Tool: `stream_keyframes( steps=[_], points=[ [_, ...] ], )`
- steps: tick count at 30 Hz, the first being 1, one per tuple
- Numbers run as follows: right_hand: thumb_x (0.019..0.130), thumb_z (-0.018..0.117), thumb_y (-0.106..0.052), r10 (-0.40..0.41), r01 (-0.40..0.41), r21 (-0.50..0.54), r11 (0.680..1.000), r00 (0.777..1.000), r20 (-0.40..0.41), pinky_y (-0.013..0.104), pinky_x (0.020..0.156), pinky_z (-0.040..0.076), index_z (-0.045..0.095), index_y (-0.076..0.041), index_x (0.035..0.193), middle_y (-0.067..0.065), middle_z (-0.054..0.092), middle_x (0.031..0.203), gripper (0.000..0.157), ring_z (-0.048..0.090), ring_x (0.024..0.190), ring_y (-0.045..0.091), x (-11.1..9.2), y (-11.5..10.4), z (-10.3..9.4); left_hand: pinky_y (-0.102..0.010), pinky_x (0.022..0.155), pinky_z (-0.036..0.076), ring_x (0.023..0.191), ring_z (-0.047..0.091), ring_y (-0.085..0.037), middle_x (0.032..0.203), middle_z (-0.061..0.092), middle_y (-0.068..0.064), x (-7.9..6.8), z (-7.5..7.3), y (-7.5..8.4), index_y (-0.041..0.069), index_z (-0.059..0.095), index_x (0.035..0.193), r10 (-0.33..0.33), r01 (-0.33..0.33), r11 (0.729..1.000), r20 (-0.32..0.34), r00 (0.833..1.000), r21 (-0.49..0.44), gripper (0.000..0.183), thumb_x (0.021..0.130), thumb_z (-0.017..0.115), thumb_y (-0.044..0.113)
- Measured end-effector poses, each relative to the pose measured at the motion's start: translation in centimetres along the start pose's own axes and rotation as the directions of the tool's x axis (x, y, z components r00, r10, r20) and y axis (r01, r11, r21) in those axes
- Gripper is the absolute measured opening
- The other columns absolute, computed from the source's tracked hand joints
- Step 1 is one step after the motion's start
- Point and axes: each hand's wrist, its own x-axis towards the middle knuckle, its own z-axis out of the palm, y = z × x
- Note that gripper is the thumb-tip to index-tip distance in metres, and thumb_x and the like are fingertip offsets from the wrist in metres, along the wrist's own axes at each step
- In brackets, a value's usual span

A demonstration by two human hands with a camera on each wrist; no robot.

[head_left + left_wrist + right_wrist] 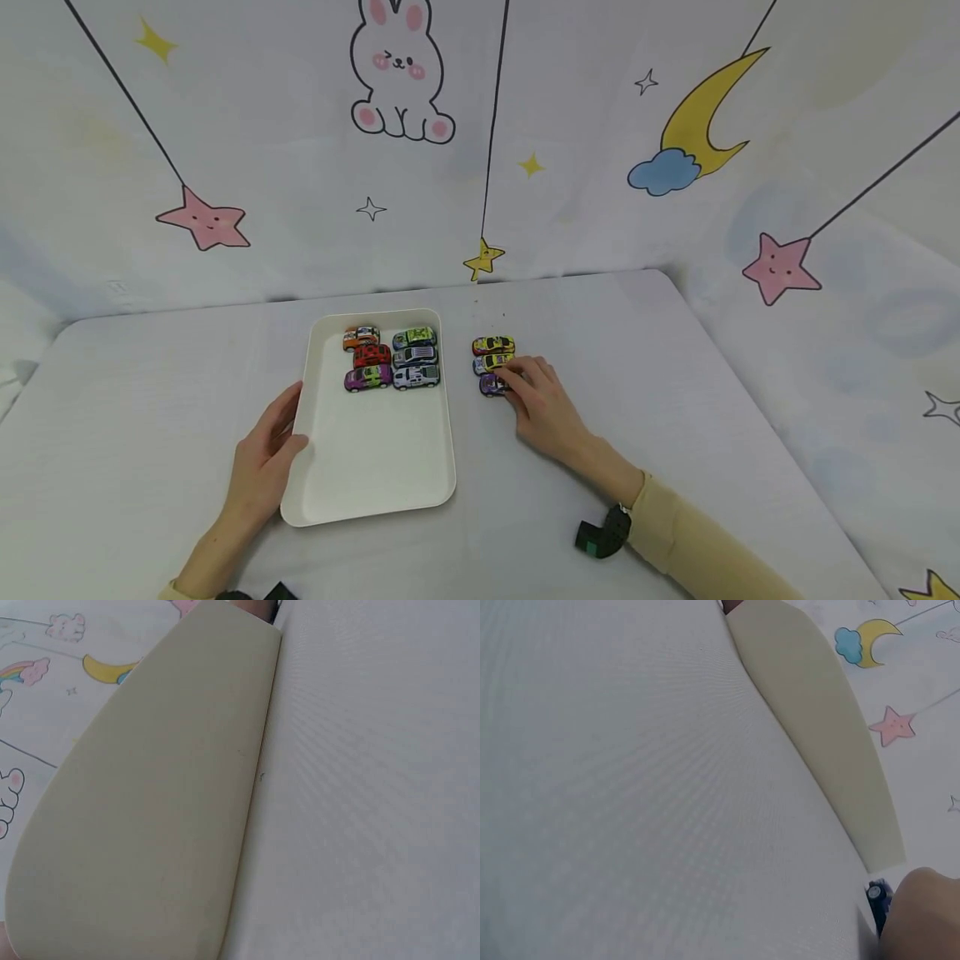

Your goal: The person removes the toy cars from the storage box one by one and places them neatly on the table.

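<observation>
My left hand [258,475] grips the left rim of a white tray [367,458], its thumb over the edge. Toy cars stand in two columns at the tray's far end: orange [361,337], red [372,355] and purple-green [367,377] on the left, green [414,337], grey striped [415,357] and white [416,377] on the right. Beyond the tray's right side, my right hand [546,412] pinches a dark purple toy car [492,384], partly covered by its fingers. Two yellow toy cars [492,345] sit just behind it. A dark car end [877,898] shows beside the hand in the right wrist view.
Tray and loose cars lie on a white-covered table [600,333]. Behind it rises a wall [285,125] printed with a rabbit, stars and a moon. A black wrist device [604,532] sits by the right sleeve [697,542].
</observation>
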Motion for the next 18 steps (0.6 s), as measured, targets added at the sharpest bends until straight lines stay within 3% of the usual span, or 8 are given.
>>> stream_keyframes(
  steps=[18],
  points=[
    [0.084, 0.069, 0.007, 0.0, 0.0, 0.007, 1.0, 0.999, -0.035, 0.042, 0.093, 0.049, 0.068, -0.001, 0.12, 0.013, 0.06, 0.117, 0.037, 0.054, 0.108, 0.029, -0.15, 0.22, 0.21, 0.0, 0.093, 0.036, 0.121, 0.043, 0.019, 0.147, 0.05, -0.024, 0.04, 0.02, -0.01, 0.014, 0.043, 0.152, 0.003, -0.003, 1.0, 0.0, 1.0, -0.005, 0.064, 0.092, 0.052, -0.008]
  ],
)
